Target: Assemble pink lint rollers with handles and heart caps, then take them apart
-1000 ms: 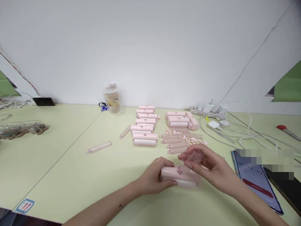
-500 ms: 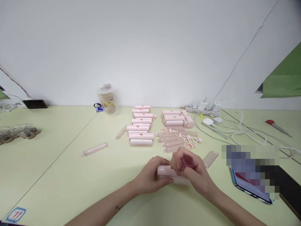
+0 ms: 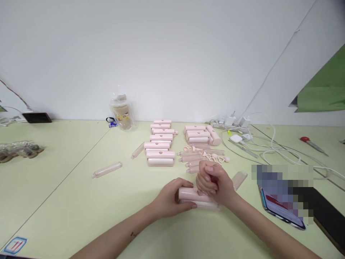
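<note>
Left hand (image 3: pixel 168 199) wrapped around the left end of a pink case (image 3: pixel 198 199), pinning it flat on the pale green bench (image 3: pixel 67 212), near its front edge; right hand (image 3: pixel 214 183) curled into a fist over the case's right half, fingers (image 3: pixel 206 178) folded tight on something small and dark pink, barely visible, identity unclear; both grips closed. Probably light, hollow, stiff plastic with a smooth, somewhat slippery shell; best held around the long sides, as the left hand does, rather than by the ends. Beyond the hands, 2 stacks of like pink cases (image 3: pixel 159 147), a loose row of clear tubes (image 3: pixel 192 158) with small pink clips, 1 stray tube (image 3: pixel 107 169) to the left, a phone (image 3: pixel 280 207) to the right.
</note>
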`<state>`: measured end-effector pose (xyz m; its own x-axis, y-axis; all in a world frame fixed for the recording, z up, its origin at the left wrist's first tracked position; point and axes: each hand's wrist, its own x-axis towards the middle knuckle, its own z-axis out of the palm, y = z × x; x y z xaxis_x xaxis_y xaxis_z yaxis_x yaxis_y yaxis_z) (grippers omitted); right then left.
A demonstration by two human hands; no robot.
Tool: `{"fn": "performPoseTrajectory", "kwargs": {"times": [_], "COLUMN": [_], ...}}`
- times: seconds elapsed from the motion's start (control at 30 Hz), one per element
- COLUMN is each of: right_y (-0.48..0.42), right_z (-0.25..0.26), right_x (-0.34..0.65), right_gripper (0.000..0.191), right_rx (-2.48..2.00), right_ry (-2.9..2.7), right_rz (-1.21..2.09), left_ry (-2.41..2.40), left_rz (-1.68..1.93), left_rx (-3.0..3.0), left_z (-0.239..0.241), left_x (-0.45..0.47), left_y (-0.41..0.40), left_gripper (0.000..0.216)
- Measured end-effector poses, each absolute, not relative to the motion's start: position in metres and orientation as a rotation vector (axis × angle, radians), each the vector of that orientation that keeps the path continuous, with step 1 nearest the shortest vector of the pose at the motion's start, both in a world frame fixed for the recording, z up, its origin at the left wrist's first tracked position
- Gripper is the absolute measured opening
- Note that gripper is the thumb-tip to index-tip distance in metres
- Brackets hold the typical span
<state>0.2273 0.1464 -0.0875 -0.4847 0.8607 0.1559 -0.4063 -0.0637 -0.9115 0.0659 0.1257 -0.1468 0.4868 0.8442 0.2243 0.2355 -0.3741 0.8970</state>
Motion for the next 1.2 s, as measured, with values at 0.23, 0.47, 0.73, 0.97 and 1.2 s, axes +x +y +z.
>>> {"fn": "performPoseTrajectory", "kwargs": {"times": [0.23,0.47,0.73,0.97,1.2], "right_y": [0.157,0.167,0.176,0.164,0.155], "right_z": [-0.091,-0.086,-0.096,-0.101,-0.098], "right_x": [0.231,0.236,0.226,0.222,0.218], "right_gripper": [0.034,0.032,0.037,0.039,0.036], "right_rx": [-0.467,-0.278,0.003,0.135,0.147], "right_ry": [-1.408,-1.613,-1.570,-1.445,-1.418], "right_rz": [1.925,2.127,2.323,2.301,2.223], "left_ry": [0.924,0.894,0.765,0.943,1.000], "left_rz": [0.862,0.835,0.665,0.711,0.771], "left_rx": [1.879,1.827,1.853,1.755,1.746], "left_z": [-0.147,-0.144,-0.138,-0.137,-0.123], "left_x": [0.066,0.064,0.050,0.043,0.051], "left_y": [0.126,0.128,0.141,0.151,0.122], "left_gripper": [0.038,0.036,0.052,0.058,0.082]}}
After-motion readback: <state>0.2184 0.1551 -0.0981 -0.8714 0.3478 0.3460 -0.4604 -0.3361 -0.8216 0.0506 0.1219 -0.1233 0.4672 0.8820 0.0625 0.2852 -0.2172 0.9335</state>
